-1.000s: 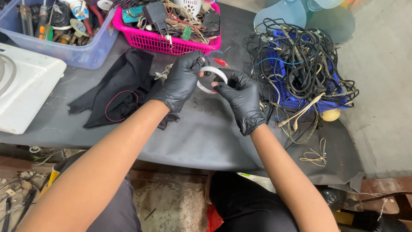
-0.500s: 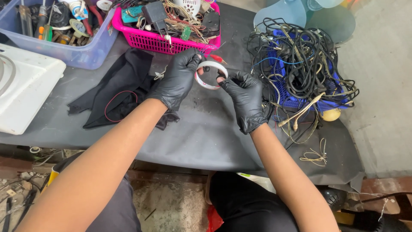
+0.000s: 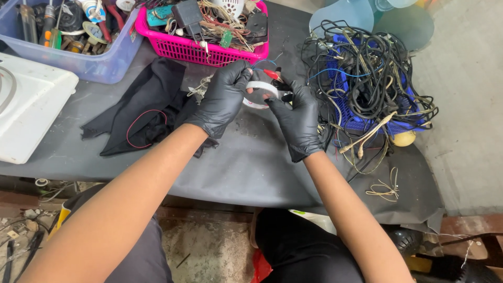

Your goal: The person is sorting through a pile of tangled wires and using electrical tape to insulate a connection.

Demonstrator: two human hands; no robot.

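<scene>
Both hands wear black gloves over a grey table [image 3: 251, 167]. My left hand [image 3: 222, 97] grips a white ring-shaped roll of tape [image 3: 260, 90] from its left side, thumb on the rim. My right hand [image 3: 297, 118] pinches the roll's right edge, fingertips against it. A small red-tipped piece [image 3: 272, 74] shows just above the roll, between the two hands. The roll is held a little above the table, in front of a pink basket [image 3: 199, 51].
A pink basket holds adapters and wires. A blue tub [image 3: 89, 65] of tools stands at far left, a white appliance [image 3: 26, 105] below it. Black cloth [image 3: 141, 112] lies left of my hands. A blue crate under tangled black cables [image 3: 367, 89] fills the right.
The roll has turned slightly in my hands and my right fingers have shifted along its edge. Both hands stay at the same spot over the table.
</scene>
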